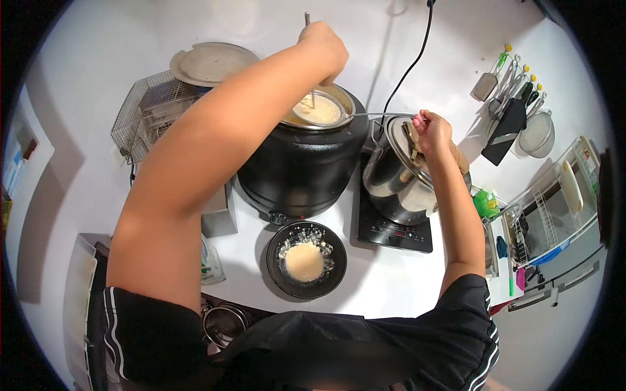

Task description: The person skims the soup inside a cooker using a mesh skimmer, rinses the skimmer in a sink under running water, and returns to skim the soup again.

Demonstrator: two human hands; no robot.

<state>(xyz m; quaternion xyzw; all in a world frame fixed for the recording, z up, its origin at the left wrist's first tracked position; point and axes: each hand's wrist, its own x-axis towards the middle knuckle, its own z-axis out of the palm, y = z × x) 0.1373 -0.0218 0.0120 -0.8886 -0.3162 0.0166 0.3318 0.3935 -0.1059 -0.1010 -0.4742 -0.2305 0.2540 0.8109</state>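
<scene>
Strainer [343, 118]: was held by right fingers [420, 119] curled round its handle [385, 115], below left fingers [317, 30] clenching a utensil [307, 17], seemingly midway, mixture [326, 111] left inside.

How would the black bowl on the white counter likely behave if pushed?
The black bowl would probably slide, since the white counter looks smooth. Its pale, creamy contents might slosh, as they pool like liquid.

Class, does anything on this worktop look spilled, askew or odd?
Only the black bowl looks untidy: pale clumps cling unevenly to its inner wall around the creamy mixture, mostly toward the far side. No spill shows on the visible worktop.
</scene>
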